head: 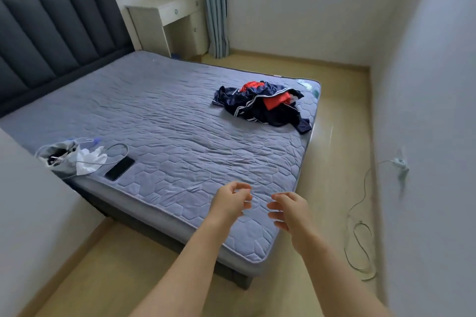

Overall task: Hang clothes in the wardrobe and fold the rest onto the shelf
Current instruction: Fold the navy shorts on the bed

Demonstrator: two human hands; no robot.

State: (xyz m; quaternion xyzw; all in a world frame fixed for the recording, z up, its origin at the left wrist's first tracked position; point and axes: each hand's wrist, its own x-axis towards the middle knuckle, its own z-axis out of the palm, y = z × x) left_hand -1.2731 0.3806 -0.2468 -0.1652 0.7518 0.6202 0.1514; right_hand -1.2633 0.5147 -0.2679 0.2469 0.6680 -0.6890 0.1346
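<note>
A heap of clothes (265, 105), dark navy with white stripes and some red-orange cloth in it, lies near the far right corner of the bed (180, 126). My left hand (230, 201) and my right hand (291, 210) hover side by side over the bed's near corner, far from the heap. Both have loosely curled fingers and hold nothing. No wardrobe or shelf is in view.
A black phone (120, 168), a grey bag (60, 157) with white cloth and a thin cable sit at the bed's near left edge. A white desk (177, 11) and a curtain (215, 8) stand behind the bed. A cable (360, 229) trails over the floor by the right wall.
</note>
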